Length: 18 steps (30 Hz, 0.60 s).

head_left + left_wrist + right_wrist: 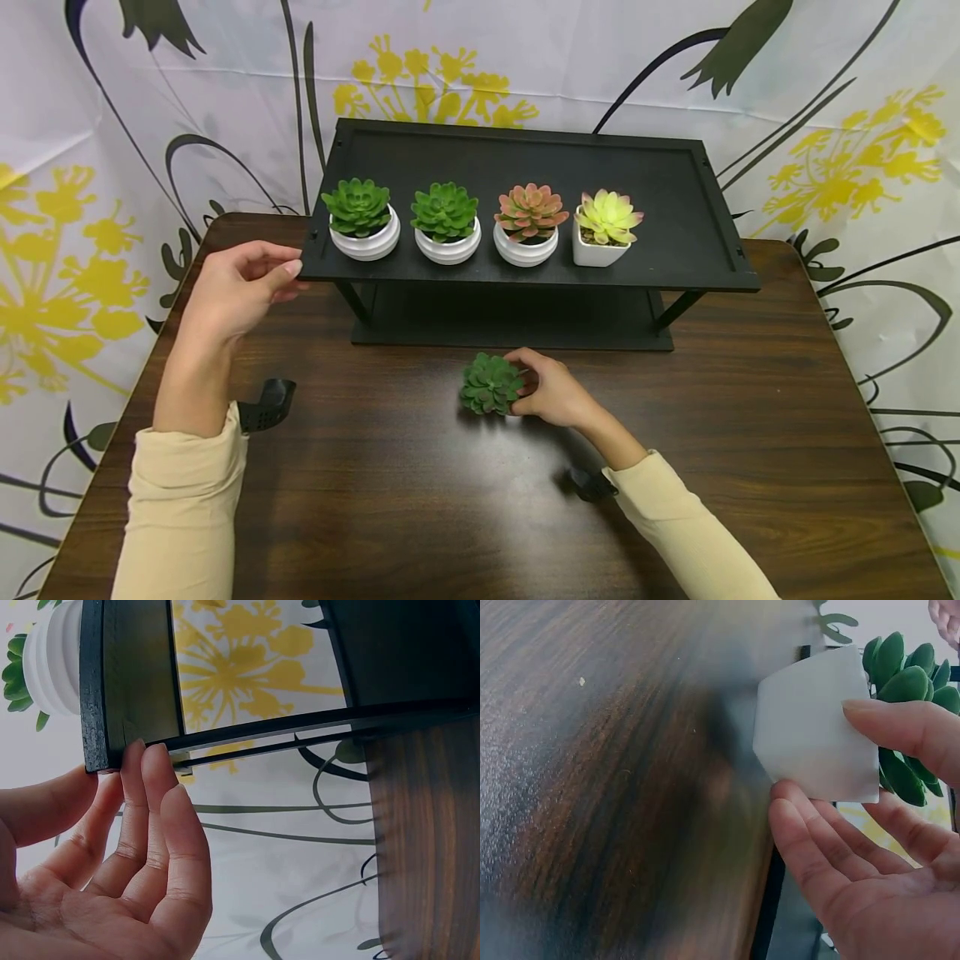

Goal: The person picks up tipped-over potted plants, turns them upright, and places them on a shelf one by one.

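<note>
My left hand point(238, 287) pinches the left front corner of a black two-tier shelf point(660, 200). In the left wrist view, its thumb and fingers touch the edge of the top board point(94, 690). In front of the shelf, my right hand point(553, 390) holds a dark green potted succulent point(491, 384). The right wrist view shows its white angular pot point(817, 731) between the thumb on one side and the fingers on the other. Whether the pot touches the table cannot be told.
Along the front of the top board stand two green succulents point(358, 207) in round white pots, a reddish succulent point(531, 212) and a yellow-green succulent point(607, 218) in a square pot. The shelf stands on a brown wooden table point(375, 500), before a floral cloth point(562, 50).
</note>
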Motion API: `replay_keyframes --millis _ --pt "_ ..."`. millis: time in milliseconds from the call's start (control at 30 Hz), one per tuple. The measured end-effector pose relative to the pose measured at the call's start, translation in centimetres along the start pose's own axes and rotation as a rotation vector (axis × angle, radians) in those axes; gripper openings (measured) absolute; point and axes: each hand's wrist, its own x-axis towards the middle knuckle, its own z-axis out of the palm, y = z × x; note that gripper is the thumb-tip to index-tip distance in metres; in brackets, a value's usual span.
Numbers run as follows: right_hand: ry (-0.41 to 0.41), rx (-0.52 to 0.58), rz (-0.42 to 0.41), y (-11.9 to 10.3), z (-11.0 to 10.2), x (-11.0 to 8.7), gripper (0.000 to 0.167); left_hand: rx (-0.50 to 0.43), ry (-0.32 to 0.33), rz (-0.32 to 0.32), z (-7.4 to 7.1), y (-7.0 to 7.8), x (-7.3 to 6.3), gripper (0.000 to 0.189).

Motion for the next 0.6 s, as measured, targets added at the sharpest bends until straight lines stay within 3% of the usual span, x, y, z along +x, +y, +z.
replay_keyframes --millis 600 --pt "0.085 0.019 0.028 -1.5 -2.0 -2.0 0.057 -0.018 0.013 0.011 0.0 0.0 -0.1 0.024"
